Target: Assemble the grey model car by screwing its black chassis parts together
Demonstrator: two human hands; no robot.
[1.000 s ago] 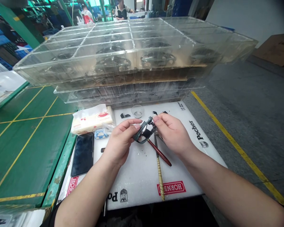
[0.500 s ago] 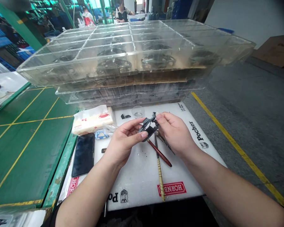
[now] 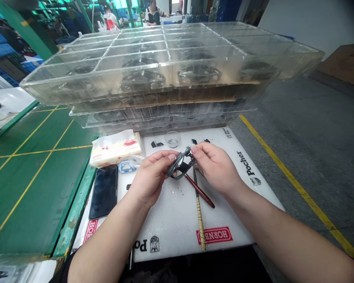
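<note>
Both my hands grip a small dark plastic part with openings in it, like a little frame (image 3: 184, 166), just above the white foam sheet (image 3: 168, 224). My left hand (image 3: 152, 173) pinches its left end between thumb and fingers. At the other end, my right hand (image 3: 215, 163) has its thumb and forefinger closed on the upper right corner. Below the part lie a dark red pen-like tool (image 3: 200, 191) and a thin tool with a yellow wrapped handle (image 3: 199, 216). My right hand hides part of another thin metal tool.
Beyond my hands stand stacked clear trays (image 3: 171, 78) of dark round parts. A small clear cup (image 3: 172, 140) and a loose black piece (image 3: 157, 144) lie before them. To the left are a tissue pack (image 3: 118, 151), a phone (image 3: 104, 192) and a green table (image 3: 32, 177).
The part has tilted and shifted slightly left and down. My left thumb has moved up along its left end. Small black pieces behind my right hand now show more.
</note>
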